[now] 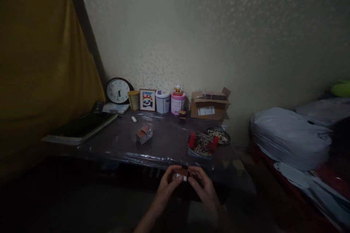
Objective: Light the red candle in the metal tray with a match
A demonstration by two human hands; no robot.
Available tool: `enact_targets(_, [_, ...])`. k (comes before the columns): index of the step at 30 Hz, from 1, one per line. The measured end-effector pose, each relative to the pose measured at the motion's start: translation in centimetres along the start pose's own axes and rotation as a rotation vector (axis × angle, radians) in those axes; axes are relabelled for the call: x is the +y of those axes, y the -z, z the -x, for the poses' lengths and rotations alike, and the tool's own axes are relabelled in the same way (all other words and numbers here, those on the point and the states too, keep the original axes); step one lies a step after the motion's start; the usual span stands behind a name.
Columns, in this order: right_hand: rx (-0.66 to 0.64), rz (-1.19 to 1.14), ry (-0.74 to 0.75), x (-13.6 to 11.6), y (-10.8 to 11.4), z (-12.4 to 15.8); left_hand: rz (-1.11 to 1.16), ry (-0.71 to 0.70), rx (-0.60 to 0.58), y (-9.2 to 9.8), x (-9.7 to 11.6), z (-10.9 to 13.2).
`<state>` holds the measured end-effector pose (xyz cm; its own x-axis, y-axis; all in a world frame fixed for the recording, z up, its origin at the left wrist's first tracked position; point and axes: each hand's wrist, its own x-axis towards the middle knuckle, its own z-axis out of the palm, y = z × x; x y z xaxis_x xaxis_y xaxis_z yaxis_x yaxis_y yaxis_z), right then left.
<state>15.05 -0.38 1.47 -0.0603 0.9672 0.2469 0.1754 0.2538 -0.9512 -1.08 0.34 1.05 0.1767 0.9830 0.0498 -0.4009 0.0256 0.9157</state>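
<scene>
Between my two hands, just in front of the table's near edge, is a small matchbox (182,172) with a brown top and a white side. My left hand (170,182) pinches its left end, thumb on the white side. Fingers of my right hand (201,184) close on its right end. A round dish (201,145) beyond my right hand holds dark and pale bits, with two red pieces at its sides. Behind it, another dish (218,135) holds thin pale matchsticks. Several brown-topped matchboxes (144,134) sit together in clear plastic on the table.
The dark table (166,138) has a shiny plastic cover. Along the wall stand a clock (118,91), a framed panda picture (147,99), a white tub (163,102), a pink tub (178,104) and a cardboard box (209,106). A large white bag (290,131) lies at right.
</scene>
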Motion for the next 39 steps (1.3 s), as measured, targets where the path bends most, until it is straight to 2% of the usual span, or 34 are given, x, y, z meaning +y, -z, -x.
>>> enact_targets(4, [0.103,-0.217,-0.081,0.1,0.4,-0.6,0.129,0.069,0.045,0.1,-0.6,-0.3])
enact_targets(8, [0.136,-0.277,-0.109,0.2,0.7,-0.9,0.223,0.118,0.075,0.2,-1.3,-0.7])
enact_targets(11, [0.131,-0.212,-0.081,0.3,0.7,-0.9,0.243,0.114,0.059,0.2,-1.5,-0.7])
enact_targets(17, [0.19,0.049,0.169,0.7,0.5,-0.9,0.244,0.116,0.054,0.2,-1.6,-0.7])
enact_targets(21, [0.211,0.129,0.27,0.8,0.3,-0.8,0.242,0.126,0.03,0.1,-1.6,-0.7])
enact_targets(25, [0.233,0.165,0.295,0.6,0.2,-0.7,0.26,0.14,0.01,0.0,-1.4,-0.7])
enact_targets(32, [0.24,0.177,0.214,1.0,0.4,-0.7,0.196,0.127,0.014,0.3,-1.7,-0.7])
enact_targets(39, [0.222,0.232,0.309,1.2,0.5,-0.7,0.159,0.105,0.034,0.4,-2.1,-1.1])
